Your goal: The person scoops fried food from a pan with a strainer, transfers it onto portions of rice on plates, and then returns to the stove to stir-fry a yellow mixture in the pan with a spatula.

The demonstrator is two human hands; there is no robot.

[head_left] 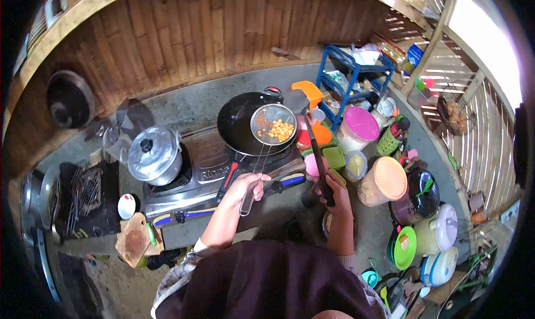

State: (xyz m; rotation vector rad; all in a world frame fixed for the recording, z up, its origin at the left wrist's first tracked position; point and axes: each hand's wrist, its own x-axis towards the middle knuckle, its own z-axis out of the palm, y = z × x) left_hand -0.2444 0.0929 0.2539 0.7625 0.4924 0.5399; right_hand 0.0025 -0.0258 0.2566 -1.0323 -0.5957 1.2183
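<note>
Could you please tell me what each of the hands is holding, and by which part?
The left hand holds a wire strainer by the end of its handle; the right hand grips a long spatula near its handle's end.

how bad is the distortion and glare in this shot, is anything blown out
Head view: strong fisheye bends the wooden wall and blackens the corners; the window opening at upper right is blown out white; the strainer over the wok is sharp and evenly lit.

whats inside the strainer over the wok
Small yellow-orange pieces lie in the strainer, which the left hand holds above the black wok. What lies in the wok beneath the mesh cannot be made out.
</note>
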